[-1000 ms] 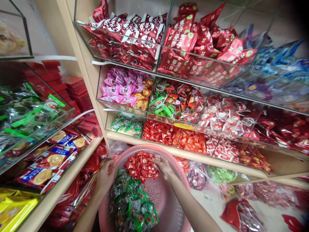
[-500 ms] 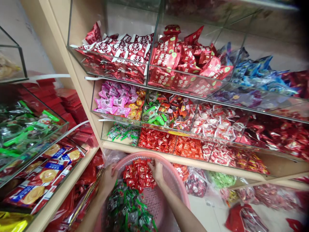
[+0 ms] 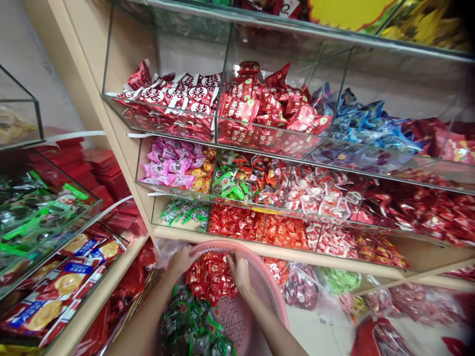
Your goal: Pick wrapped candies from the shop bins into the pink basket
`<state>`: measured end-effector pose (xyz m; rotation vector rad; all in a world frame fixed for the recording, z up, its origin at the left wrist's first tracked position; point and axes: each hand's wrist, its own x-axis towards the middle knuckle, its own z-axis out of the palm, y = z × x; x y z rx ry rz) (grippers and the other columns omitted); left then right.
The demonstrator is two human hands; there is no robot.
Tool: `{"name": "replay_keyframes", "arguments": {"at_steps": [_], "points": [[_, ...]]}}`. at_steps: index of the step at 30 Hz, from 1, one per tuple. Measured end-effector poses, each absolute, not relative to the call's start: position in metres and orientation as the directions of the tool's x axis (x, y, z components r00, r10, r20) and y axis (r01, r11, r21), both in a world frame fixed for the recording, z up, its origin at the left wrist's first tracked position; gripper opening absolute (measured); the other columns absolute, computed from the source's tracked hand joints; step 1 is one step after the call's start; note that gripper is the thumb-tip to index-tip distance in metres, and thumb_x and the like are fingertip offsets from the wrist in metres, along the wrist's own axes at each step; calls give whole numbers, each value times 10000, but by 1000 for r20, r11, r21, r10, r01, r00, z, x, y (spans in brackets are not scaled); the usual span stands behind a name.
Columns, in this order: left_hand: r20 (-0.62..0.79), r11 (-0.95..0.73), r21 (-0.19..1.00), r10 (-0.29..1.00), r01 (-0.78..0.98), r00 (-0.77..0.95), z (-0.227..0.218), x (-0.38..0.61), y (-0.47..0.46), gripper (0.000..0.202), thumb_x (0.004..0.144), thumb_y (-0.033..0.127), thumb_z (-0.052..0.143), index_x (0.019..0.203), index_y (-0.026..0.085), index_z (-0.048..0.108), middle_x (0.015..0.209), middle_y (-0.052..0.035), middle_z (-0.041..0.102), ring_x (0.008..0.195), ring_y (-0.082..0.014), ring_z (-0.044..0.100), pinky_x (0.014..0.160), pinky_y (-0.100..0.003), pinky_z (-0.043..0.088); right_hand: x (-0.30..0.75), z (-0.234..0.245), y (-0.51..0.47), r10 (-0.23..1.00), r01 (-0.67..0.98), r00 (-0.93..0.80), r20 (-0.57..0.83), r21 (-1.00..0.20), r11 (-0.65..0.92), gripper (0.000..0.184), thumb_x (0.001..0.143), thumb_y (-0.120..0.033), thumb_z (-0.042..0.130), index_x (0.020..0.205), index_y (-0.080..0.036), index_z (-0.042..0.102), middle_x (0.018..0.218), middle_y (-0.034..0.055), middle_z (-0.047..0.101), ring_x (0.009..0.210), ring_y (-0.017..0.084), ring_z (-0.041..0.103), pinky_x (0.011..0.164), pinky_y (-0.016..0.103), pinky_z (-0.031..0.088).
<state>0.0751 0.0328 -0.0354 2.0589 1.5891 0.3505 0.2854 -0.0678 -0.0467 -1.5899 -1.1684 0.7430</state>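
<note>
A pink plastic basket (image 3: 272, 295) sits low in front of the shelves. It holds a heap of red wrapped candies (image 3: 210, 276) and a heap of green-and-silver candies (image 3: 193, 326). My left hand (image 3: 181, 259) grips the basket's far left rim, fingers curled over it. My right hand (image 3: 239, 271) rests inside the basket on the right edge of the red heap, fingers bent down into the candies.
Glass bins of wrapped sweets fill the wooden shelves (image 3: 297, 252) ahead: red candies (image 3: 233, 222), green ones (image 3: 181, 212), pink ones (image 3: 166, 160). A second shelf unit (image 3: 92, 291) stands at left with boxed snacks. Bagged candies (image 3: 302, 284) lie on the floor at right.
The view has tilted upward, so the basket sits lower in the frame. My left hand has slid along the rim toward its far side. My right hand stays on the red heap.
</note>
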Motion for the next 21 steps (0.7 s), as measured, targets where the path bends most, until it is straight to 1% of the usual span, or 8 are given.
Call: {"name": "replay_keyframes", "arguments": {"at_steps": [2,5,8,10,13,16,18,21], "points": [[-133,-194,532,942,824,307,-37,75,36,461,739,599,478,778,173,649,745,-120,700,739,-270,662,608,-297,426,290,-29,-67,920,445,354,166,-896,-9,164,834,-352,479,797,-220,571,751,44,619,694,206,554,671,325,438],[-163,-186,514,937,837,308,-39,73,37,502,748,628,443,803,179,661,737,-104,703,724,-252,664,596,-283,422,306,4,-58,919,596,259,296,-798,89,201,882,-316,414,877,-215,587,812,56,624,733,201,574,701,317,436],[-167,-153,460,953,874,254,-40,74,33,570,750,659,410,826,150,654,815,-161,699,785,-285,658,627,-315,432,328,39,-39,925,783,152,348,-614,102,208,876,-235,423,1003,-202,584,949,93,609,857,215,573,767,330,438],[-169,-143,430,957,891,235,-39,75,31,590,756,666,395,841,140,649,851,-188,691,818,-300,652,655,-340,439,340,57,-23,959,906,121,258,-424,0,315,814,-153,512,1124,-196,546,1103,137,562,1009,256,527,831,362,421],[-185,-134,398,957,908,223,-36,77,28,571,769,651,400,860,143,645,875,-188,688,847,-304,646,690,-362,448,347,72,-1,985,971,171,-30,-163,-174,600,702,-98,650,1257,-227,460,1281,172,448,1150,307,445,869,413,408],[-201,-125,370,957,920,211,-32,79,27,531,790,614,414,872,140,640,910,-183,686,890,-316,636,722,-381,454,343,73,13,966,973,198,-164,-84,-214,646,679,-87,683,1256,-272,459,1360,162,372,1227,333,379,854,443,419],[-210,-122,359,956,925,207,-30,80,26,519,803,599,408,878,139,636,928,-182,684,911,-328,631,733,-396,457,340,71,16,966,978,192,-172,-54,-204,580,714,-80,647,1234,-276,482,1390,164,330,1249,352,350,831,453,429],[-225,-107,346,955,932,193,-29,80,24,516,808,594,409,879,134,632,939,-191,680,923,-351,628,742,-419,459,340,67,14,976,988,148,-158,-17,-152,468,788,-75,546,1215,-261,504,1375,168,333,1214,332,398,800,400,445]]}}
